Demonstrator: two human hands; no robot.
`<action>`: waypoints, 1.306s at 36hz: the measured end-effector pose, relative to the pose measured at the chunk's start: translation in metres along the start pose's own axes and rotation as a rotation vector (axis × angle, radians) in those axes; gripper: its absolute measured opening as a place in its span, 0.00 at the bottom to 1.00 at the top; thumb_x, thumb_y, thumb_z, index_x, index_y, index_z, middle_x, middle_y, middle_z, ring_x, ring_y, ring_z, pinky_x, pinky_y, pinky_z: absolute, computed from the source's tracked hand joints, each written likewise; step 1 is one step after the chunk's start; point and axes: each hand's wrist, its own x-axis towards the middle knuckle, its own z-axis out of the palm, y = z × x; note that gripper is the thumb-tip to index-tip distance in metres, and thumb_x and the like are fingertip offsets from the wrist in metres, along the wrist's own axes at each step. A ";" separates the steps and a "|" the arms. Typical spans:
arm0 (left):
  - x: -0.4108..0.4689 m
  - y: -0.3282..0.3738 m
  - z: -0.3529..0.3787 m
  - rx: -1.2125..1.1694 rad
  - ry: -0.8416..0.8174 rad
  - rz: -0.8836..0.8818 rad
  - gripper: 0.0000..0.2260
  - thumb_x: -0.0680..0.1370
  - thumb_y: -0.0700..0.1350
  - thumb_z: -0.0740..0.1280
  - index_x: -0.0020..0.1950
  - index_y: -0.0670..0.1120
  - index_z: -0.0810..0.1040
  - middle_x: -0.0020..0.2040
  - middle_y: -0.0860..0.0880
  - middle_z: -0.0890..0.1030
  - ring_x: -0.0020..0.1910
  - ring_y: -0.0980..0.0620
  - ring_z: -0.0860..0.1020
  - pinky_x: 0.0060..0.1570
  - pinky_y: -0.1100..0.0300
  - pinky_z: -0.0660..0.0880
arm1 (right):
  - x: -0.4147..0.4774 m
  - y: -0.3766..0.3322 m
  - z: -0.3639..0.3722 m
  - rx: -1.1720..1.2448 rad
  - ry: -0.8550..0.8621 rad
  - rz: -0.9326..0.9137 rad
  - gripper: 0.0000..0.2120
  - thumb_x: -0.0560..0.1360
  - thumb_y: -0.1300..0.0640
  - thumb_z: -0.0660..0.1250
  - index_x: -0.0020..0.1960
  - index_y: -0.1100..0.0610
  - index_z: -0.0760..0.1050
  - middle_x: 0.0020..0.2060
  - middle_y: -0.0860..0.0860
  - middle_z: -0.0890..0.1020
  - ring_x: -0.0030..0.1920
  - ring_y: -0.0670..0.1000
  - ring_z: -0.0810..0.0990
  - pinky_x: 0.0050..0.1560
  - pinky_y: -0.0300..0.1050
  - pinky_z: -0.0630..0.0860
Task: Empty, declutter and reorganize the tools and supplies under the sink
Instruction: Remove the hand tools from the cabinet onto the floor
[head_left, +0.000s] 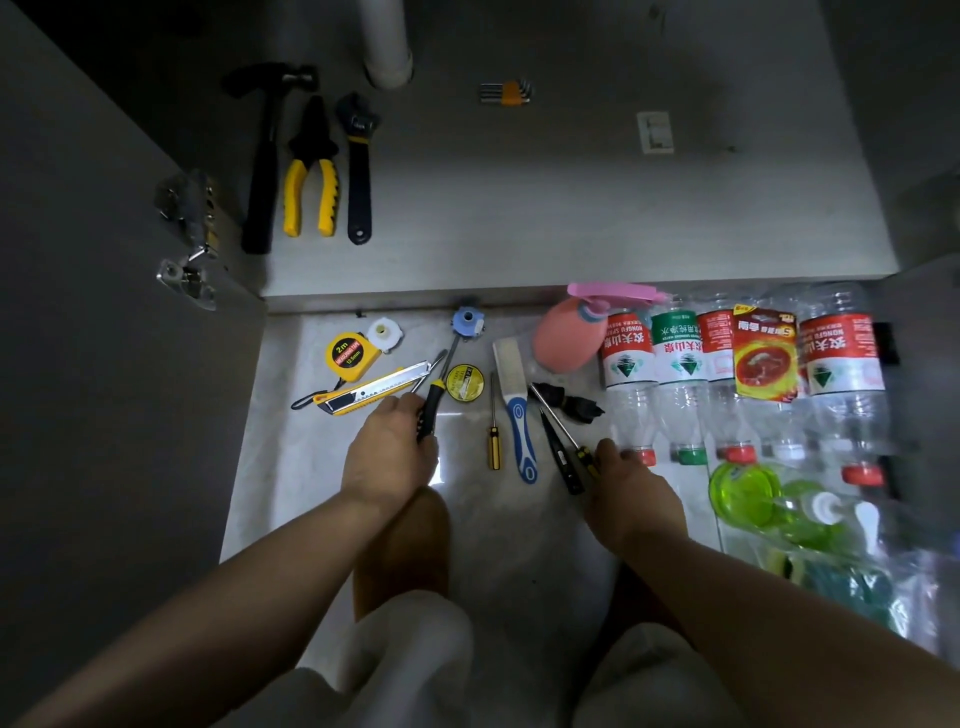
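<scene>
Crouching at the open cabinet, I had my left hand (389, 447) curled round the handle of a black-and-yellow screwdriver (432, 402), its tip pointing away from me. My right hand (631, 483) lay over the butt ends of two thin screwdrivers (563, 441) on the floor tiles. Whether it gripped them or only touched them I could not tell, since the fingers were hidden behind the back of the hand.

On the cabinet floor (571, 208) a hammer (265, 156), pliers (311, 171) and a wrench (358, 166) lay side by side at the left, with a set of hex keys (506, 93) farther back. Everything else was spread on the tiles in front — a tape measure (350, 356), a roll of tape (464, 382), a small screwdriver (493, 431), a blue-handled file (517, 405), a pink spray bottle (566, 338) and a row of water bottles (675, 374) on their sides.

The worry was the utility knife (371, 389). Its blade looked to be out, and it lay just beside my left knuckles, so a careless lift or swing could catch skin on the edge. The screwdriver's tip was close to that blade and to the roll of tape, and sweeping it sideways could scatter them. On the right, picking up two pointed tools at once invited one to slip from a loose hold — and the nearest bottle, just beside my fingers, might roll if nudged.
</scene>
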 end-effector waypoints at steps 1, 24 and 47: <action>-0.001 0.000 0.000 0.002 0.008 0.005 0.11 0.76 0.46 0.69 0.58 0.49 0.78 0.53 0.47 0.79 0.51 0.44 0.78 0.47 0.46 0.80 | -0.002 0.003 0.000 -0.023 -0.025 0.009 0.17 0.77 0.56 0.65 0.64 0.52 0.65 0.59 0.55 0.77 0.55 0.59 0.82 0.42 0.47 0.71; -0.003 0.005 0.003 0.027 0.042 0.046 0.14 0.76 0.44 0.69 0.61 0.49 0.76 0.56 0.48 0.77 0.57 0.44 0.75 0.46 0.48 0.78 | 0.014 -0.014 0.000 0.134 0.034 0.008 0.21 0.77 0.61 0.69 0.69 0.55 0.70 0.58 0.56 0.80 0.57 0.56 0.81 0.59 0.52 0.80; 0.022 0.038 -0.054 -0.027 0.227 0.225 0.11 0.79 0.47 0.67 0.60 0.50 0.77 0.54 0.50 0.76 0.54 0.47 0.77 0.45 0.49 0.78 | 0.006 -0.046 -0.088 0.070 0.248 -0.538 0.05 0.81 0.55 0.61 0.48 0.53 0.74 0.40 0.50 0.81 0.37 0.49 0.80 0.43 0.49 0.81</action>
